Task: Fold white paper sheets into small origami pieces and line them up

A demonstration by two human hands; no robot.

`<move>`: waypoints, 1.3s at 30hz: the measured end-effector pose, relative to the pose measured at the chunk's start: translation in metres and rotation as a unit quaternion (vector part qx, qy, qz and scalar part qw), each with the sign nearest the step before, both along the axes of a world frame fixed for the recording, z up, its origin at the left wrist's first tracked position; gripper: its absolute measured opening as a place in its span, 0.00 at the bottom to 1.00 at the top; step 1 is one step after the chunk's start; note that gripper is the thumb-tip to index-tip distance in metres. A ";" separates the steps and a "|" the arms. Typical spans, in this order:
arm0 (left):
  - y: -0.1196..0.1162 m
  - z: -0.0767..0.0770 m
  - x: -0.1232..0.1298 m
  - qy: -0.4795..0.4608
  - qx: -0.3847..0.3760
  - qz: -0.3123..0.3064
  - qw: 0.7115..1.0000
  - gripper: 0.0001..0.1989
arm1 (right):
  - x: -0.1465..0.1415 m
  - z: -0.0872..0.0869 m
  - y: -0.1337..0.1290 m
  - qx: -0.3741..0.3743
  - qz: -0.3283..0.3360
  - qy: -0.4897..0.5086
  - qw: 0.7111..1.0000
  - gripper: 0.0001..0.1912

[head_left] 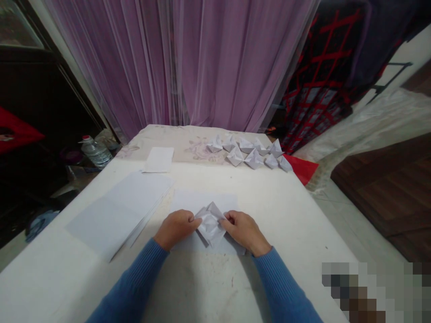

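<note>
The left hand (177, 228) pinches the left side of the folded paper (212, 226); the right hand (245, 231) pinches its right side, so both grips are clamped on it. It sits between them, over a flat sheet (188, 201) on the surface (286, 273). Good handling likely calls for light, equal tension from both sides, corners kept level, so the thin layers neither tear nor skew.

Two hands, left hand (177, 228) and right hand (245, 231), on one folded paper piece (211, 224); one flat sheet (189, 199) beneath it. Nine standing paper shapes (253, 159) beyond it to the right. Left of it: one large-sheet stack (123, 208), sheet count unclear, one small white paper (160, 160), one bottle (97, 153).
</note>
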State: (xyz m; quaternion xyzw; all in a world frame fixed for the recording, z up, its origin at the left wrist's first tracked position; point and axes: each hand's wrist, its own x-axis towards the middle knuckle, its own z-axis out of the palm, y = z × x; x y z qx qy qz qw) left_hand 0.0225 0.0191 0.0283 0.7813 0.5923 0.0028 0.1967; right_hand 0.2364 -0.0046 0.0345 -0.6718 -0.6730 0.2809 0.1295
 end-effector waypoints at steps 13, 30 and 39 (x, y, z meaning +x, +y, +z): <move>0.003 0.003 0.000 -0.145 -0.030 0.063 0.987 0.20 | 0.003 -0.002 0.004 0.003 -0.036 0.007 0.999 0.13; -0.006 -0.009 0.008 -0.254 0.125 0.033 0.959 0.25 | 0.024 -0.010 0.015 0.053 -0.093 0.173 0.979 0.26; -0.004 -0.002 0.017 -0.169 0.168 -0.033 0.971 0.15 | 0.013 0.016 0.066 0.128 -0.090 0.014 0.988 0.19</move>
